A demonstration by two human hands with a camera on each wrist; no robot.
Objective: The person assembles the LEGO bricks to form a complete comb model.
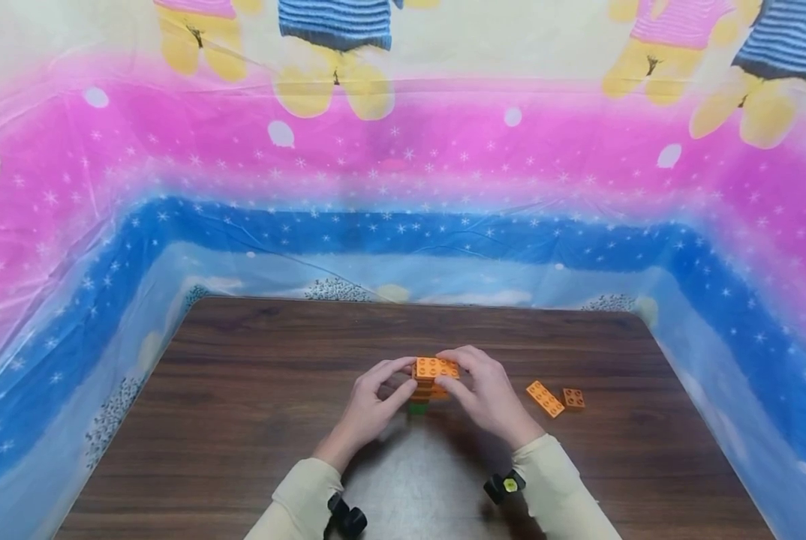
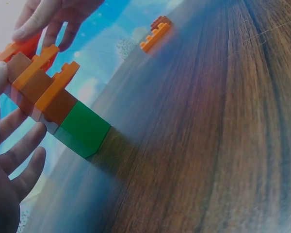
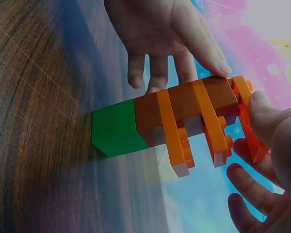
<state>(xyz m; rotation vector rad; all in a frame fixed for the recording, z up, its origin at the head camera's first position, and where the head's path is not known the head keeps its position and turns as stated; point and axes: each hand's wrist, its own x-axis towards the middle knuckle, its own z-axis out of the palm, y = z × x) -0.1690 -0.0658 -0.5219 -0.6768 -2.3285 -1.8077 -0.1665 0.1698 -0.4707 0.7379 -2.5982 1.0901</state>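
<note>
A small tower of toy building bricks stands on the table, with a green brick at its foot. Above the green, brown bricks alternate with flat orange bricks that jut out to the right. My left hand holds the upper part of the tower from the left, its thumb on the topmost brown brick. Between thumb and fingers, my right hand pinches the top orange brick, which looks slightly tilted in the right wrist view. Whether it is fully seated cannot be made out.
To the right of the hands lie a long flat orange brick and a small brown brick, side by side on the dark wooden table. A patterned cloth hangs around the back and sides of the table.
</note>
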